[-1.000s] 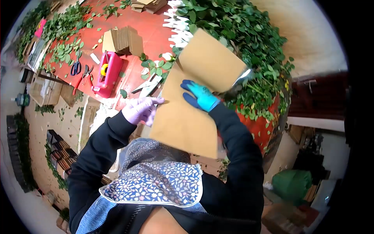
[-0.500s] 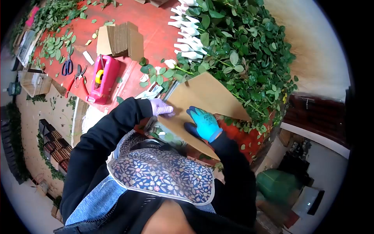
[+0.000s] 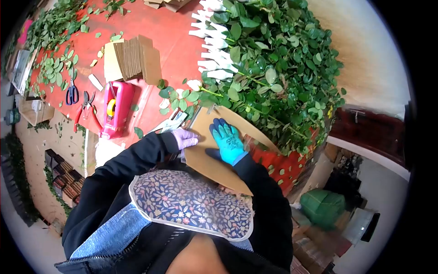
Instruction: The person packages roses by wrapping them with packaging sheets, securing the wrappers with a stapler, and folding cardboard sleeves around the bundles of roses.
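Cardboard sheet [image 3: 205, 166] is basically dead centre, at the near edge of the red table [image 3: 173, 41], right in front of the flowery apron [image 3: 191, 201] at 6 to 7 o'clock. Call that sheet the middle of the clock. It's bowed rather than flat, one corner pointing to 5, another to about 3.

Left hand [image 3: 185, 138], lilac-gloved, is on the sheet's 9 o'clock edge, fingers bunched close together and touching it. Might be a pinch, but I can't tell, the thumb's hard to make out. Right hand [image 3: 228, 142], teal-gloved, lies palm-down on the sheet, fingers stretched towards 11 with narrow gaps, thumb stuck out wide towards 9.

Up at 12 there's a row of white-wrapped flower heads [image 3: 215, 42], with a big leafy heap [image 3: 296, 64] spreading round to 1 and 2. One unwrapped white rose [image 3: 195, 85] lies at 11.

Over near 10 you've got a pink tape dispenser [image 3: 122, 109], red-handled pruners [image 3: 87, 106] just beside it, then dark scissors [image 3: 72, 86] further out. Small cardboard pieces [image 3: 134, 59] stand stacked between 10 and 11. Green sack [image 3: 322, 208] is off at 4.
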A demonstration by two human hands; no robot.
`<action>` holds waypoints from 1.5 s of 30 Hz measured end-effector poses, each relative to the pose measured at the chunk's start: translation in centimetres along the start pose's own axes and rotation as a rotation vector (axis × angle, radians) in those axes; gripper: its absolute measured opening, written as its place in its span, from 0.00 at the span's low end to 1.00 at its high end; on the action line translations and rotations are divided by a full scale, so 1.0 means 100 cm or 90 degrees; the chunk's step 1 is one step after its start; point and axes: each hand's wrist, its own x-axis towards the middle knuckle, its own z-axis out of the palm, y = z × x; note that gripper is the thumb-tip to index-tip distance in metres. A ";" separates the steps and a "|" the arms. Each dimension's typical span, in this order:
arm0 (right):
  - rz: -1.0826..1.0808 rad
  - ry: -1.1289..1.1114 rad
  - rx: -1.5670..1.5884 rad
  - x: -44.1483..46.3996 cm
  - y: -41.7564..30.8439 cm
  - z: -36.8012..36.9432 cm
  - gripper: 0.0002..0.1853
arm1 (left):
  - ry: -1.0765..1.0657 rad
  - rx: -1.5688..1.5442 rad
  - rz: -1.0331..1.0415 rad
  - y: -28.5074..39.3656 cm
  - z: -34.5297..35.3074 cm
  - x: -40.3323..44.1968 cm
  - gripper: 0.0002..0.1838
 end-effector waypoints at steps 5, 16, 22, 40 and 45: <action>0.015 0.042 -0.082 0.002 0.003 0.027 0.43 | 0.470 0.359 0.191 0.072 -0.054 -0.019 0.10; 0.000 0.074 0.011 0.000 0.003 0.024 0.45 | 0.782 0.616 -0.308 0.079 -0.205 -0.011 0.37; -0.007 0.098 0.060 -0.001 0.007 0.028 0.45 | 0.665 0.282 0.010 0.053 -0.212 -0.072 0.19; -0.107 0.095 -0.022 -0.008 0.024 0.007 0.27 | 0.166 0.323 -0.161 0.014 -0.002 0.060 0.18; 0.007 -0.007 -0.010 -0.004 -0.005 -0.021 0.29 | 0.183 0.344 -0.147 0.002 -0.004 0.067 0.19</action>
